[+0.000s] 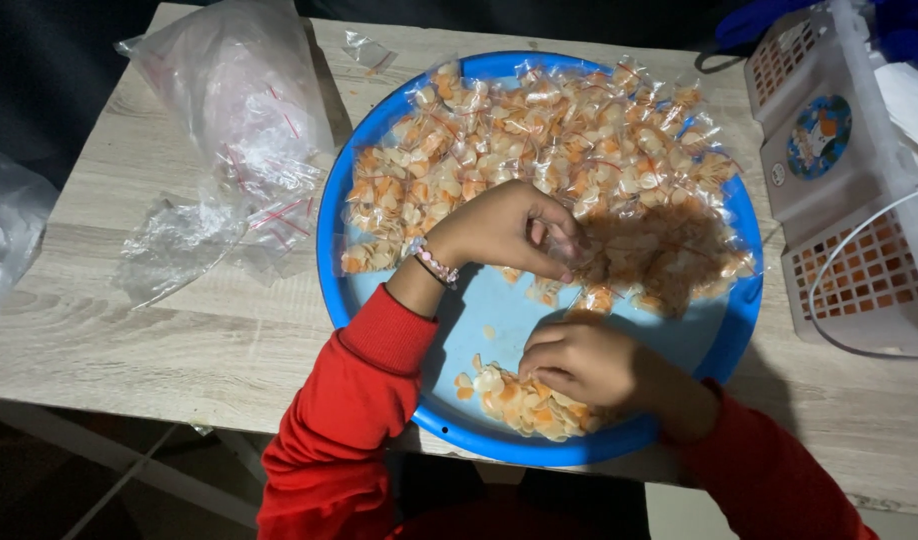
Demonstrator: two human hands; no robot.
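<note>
1. Head view, left hand (499, 228): it is lifted over the middle of the round blue plastic tray (331, 235), fingers curled and pinched on a small clear plastic bag (557, 238) at the thumb and fingertips. The bag is hard to make out against the filled packets behind it. A good grip, I judge, pinches only the bag's rim, so the mouth can gape toward the other hand.

2. Head view, right hand (577, 362): it rests low on the near side of the tray, fingers bent down and closed on the loose heap of pale orange and cream chips (514, 400). Whether it has a pinch gathered I cannot tell. A modest pinch probably suits such a small bag better than a full fistful.

3. Head view, the filled lot: many small clear packets of the same chips (539, 140) lie spread across the far half of the tray. The bare blue floor between them and the loose heap is likely the best place to work, so spills fall back into the tray.

4. Head view, surroundings: a crumpled pile of empty clear bags with red stripes (244, 130) lies on the pale wooden table (129, 330), left of the tray. A white perforated plastic basket (849, 250) stands on the right, just beside the rim.
</note>
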